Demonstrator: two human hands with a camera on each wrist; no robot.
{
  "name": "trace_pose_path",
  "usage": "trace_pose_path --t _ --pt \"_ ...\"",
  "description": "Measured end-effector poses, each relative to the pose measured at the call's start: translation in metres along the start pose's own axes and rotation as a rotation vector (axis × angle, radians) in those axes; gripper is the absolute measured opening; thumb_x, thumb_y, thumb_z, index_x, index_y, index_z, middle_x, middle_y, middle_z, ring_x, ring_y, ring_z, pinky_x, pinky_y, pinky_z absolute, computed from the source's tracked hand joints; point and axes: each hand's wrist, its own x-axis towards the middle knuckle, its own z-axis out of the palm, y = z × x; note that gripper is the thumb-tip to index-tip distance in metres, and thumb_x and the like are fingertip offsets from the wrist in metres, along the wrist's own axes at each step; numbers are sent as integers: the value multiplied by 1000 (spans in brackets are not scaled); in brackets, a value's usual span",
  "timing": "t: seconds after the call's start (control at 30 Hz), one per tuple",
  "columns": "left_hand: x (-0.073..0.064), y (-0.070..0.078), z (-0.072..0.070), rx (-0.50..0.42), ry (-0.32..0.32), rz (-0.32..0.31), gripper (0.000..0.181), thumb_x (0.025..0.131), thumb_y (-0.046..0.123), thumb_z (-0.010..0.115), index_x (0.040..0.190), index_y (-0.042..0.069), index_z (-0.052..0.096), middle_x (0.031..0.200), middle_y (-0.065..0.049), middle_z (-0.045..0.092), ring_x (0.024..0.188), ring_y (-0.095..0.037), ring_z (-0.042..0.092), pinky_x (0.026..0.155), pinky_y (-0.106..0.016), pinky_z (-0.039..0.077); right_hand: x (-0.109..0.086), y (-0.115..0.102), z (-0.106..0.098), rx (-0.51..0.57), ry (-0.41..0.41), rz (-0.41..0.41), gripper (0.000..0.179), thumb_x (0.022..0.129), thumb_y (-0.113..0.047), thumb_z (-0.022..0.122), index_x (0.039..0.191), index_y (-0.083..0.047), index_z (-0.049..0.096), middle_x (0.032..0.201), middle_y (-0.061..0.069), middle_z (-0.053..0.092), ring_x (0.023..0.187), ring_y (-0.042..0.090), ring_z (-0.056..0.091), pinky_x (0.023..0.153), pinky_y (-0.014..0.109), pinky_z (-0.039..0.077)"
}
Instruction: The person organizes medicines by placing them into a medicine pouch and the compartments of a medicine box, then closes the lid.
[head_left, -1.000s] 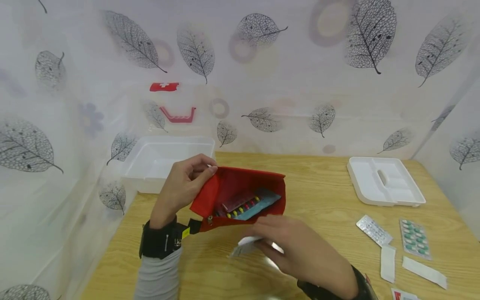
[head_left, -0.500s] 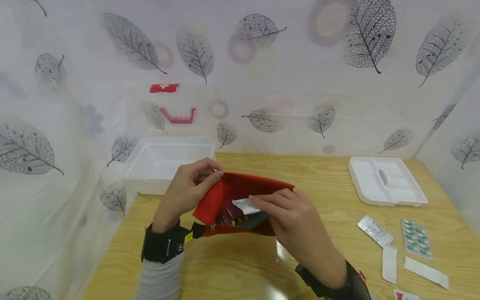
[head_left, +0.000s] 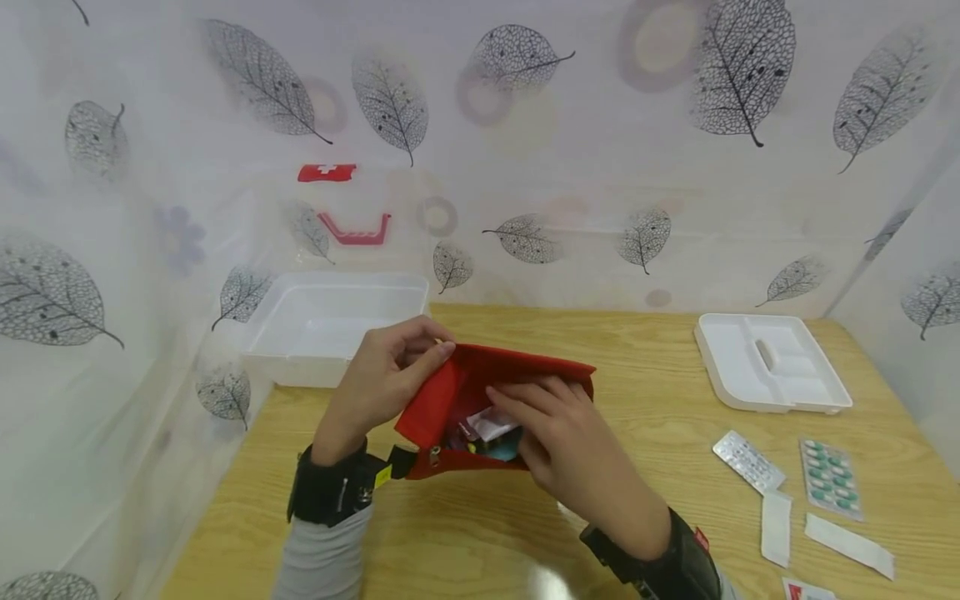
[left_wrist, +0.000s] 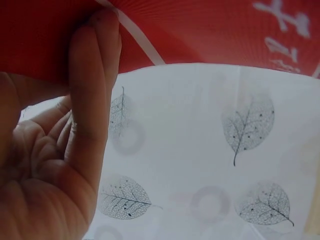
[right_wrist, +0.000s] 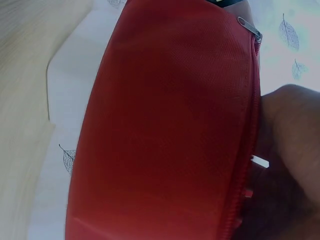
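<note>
My left hand (head_left: 393, 375) pinches the rim of a red zippered pouch (head_left: 431, 404) and holds its mouth wide above the table. White print shows on the pouch's outside in the left wrist view. My right hand (head_left: 562, 433) reaches into the mouth from the right, fingers extended over a small white packet (head_left: 491, 423). That packet rests on other contents, among them a blue packet (head_left: 504, 446); the right thumb is hidden. In the right wrist view, part of the right hand (right_wrist: 295, 135) shows beside the zipper (right_wrist: 254, 90).
A clear-white bin (head_left: 288, 367) stands behind my left hand. At the right are a white tray lid (head_left: 742, 379), a silver blister pack (head_left: 748, 461), a green capsule blister (head_left: 831, 477), two white strips (head_left: 850, 545) and a red-white packet (head_left: 806, 591).
My right hand has brought the white packet from below the pouch up into its mouth, and the packet now sits lower inside. The left hand and pouch have shifted slightly right.
</note>
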Motion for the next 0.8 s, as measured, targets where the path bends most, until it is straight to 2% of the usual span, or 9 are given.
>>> trace_pose_path --t 0.1,0.2,0.37,0.47,0.57,0.67,0.8 --pt "2 -2 3 7 10 -18 9 99 11 65 106 7 69 92 -10 76 74 -17 75 64 -35 63 0 2 -3 50 5 8 49 83 0 65 130 -14 69 132 -1 67 118 21 59 97 42 49" --pt "3 -3 5 17 16 -26 8 100 11 64 105 8 69 91 -9 76 72 -17 75 63 -35 62 0 1 -5 102 16 21 41 87 -3 65 125 -15 71 128 -3 67 117 17 58 99 40 49" --pt "4 -2 9 2 19 -34 8 100 13 64 105 7 68 89 -9 76 71 -17 75 61 -36 62 1 -10 -3 140 26 31 20 93 -24 74 112 -18 73 114 -10 68 108 10 58 87 34 52" --pt "4 -1 13 -11 28 -32 10 100 12 64 106 6 68 89 -10 76 71 -18 75 62 -36 62 2 -19 3 136 52 29 31 89 -39 78 110 -18 71 107 -9 69 103 9 59 85 32 52" --pt "5 0 18 -13 50 -24 10 100 11 64 106 5 68 88 -10 76 71 -17 75 63 -34 62 2 -26 11 117 86 40 45 84 -47 82 111 -15 66 102 -6 68 96 9 60 84 31 53" --pt "6 1 22 -12 66 -16 10 100 10 64 106 3 68 86 -10 75 70 -16 75 63 -33 62 1 -29 16 93 115 49 49 79 -46 86 109 -14 65 96 -4 68 87 8 59 79 29 54" --pt "6 2 25 -4 77 -22 10 100 10 64 106 3 68 85 -11 75 68 -16 73 62 -32 61 1 -30 14 92 125 14 33 80 -34 88 101 -16 69 88 -7 69 82 7 61 80 30 55"
